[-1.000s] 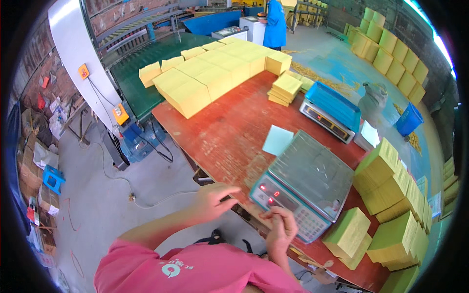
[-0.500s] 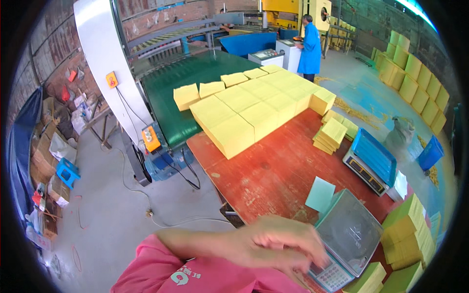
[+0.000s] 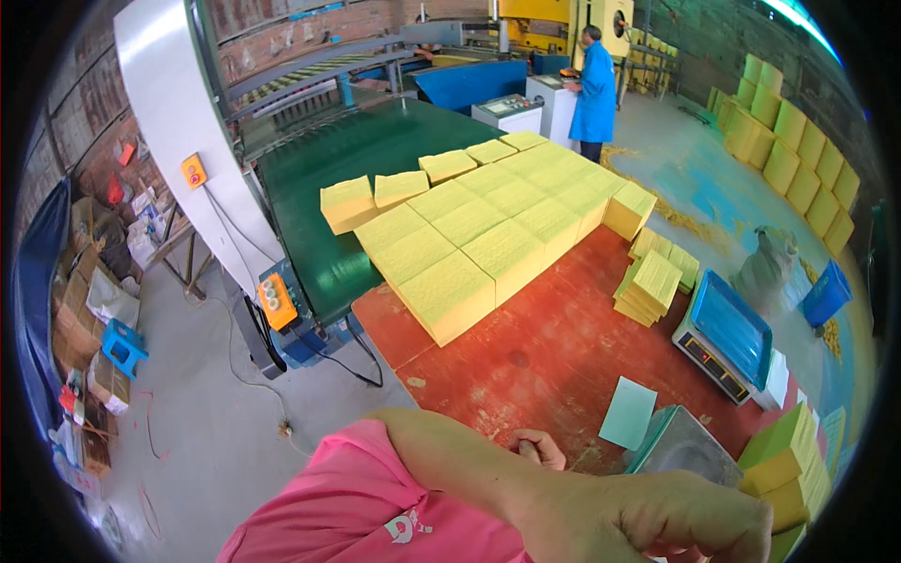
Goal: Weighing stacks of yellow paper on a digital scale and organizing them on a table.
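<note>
Large green conveyor belt (image 3: 375, 178): runs from the machinery at the back down to the table's far edge, carrying a few yellow blocks at its near end

Red-brown wooden work table (image 3: 526, 366): worn top, set against the foot of the belt, bearing every item below

Block of tall yellow paper stacks (image 3: 488, 235): packed edge to edge in rows across the table's far end and onto the belt

Near grey-topped rectangular platform scale (image 3: 685, 448): at the table's near right edge, partly hidden behind the right hand; the hands' closest object

Far blue-topped platform scale (image 3: 727, 333): at the right edge of the table, well apart from the near one, display panel facing this way

Small loose pile of yellow sheets (image 3: 652, 281): between the big block and the blue-topped scale, slightly fanned

Yellow and green sheet bundles (image 3: 784, 464): stacked at the lower right, just beside the grey-topped scale

Pale green paper sheet (image 3: 629, 413): lying flat on the bare wood, just left of the grey-topped scale

Right hand (image 3: 657, 516): raised close to the camera, forearm crossing the lower frame above a pink sleeve; fingers curled under at the far end, and whether they grip anything cannot be told

Left hand (image 3: 540, 448): small behind the right forearm, loosely fisted with thumb up, over the table edge just left of the pale sheet; nothing seen in it, contact with the wood cannot be told

Person in a blue coat (image 3: 594, 94): standing at a control cabinet far behind
</note>
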`<state>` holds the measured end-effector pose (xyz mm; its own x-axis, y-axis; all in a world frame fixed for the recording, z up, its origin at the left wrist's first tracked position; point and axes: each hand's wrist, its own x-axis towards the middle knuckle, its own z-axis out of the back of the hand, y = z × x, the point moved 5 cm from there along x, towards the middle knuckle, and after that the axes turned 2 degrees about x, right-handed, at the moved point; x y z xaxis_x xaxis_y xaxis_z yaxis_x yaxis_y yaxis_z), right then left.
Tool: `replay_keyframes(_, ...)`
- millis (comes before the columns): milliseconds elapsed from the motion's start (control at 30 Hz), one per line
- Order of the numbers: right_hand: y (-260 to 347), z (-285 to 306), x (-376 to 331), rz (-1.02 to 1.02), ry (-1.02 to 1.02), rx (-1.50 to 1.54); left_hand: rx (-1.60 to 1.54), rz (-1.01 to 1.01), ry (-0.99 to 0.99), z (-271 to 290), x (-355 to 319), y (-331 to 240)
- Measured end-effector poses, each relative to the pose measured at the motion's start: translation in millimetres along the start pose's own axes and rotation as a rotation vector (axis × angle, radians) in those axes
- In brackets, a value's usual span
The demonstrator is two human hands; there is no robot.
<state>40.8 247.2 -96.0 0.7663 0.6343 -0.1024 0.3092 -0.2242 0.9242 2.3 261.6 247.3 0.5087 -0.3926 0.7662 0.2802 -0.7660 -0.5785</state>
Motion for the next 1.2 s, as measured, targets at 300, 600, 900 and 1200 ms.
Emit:
replay_keyframes(300,-4.4,-19.9,83.8,0.168,-0.227,-0.158,-0.295,-0.343,0.078,57.3,-34.0,-25.7)
replay_keyframes(600,-46.5,24.0,199.3,0.229,-0.496,-0.401,0.605,0.507,0.055,261.9,-69.4,7.1)
replay_keyframes(900,-26.8,14.9,235.9,0.469,-0.435,-0.748,1.859,0.801,-0.438,691.0,-85.1,20.9)
replay_keyframes(1200,-21.0,25.6,249.4,0.400,-0.392,-0.739,2.362,0.634,-0.061,849.8,12.5,117.4)
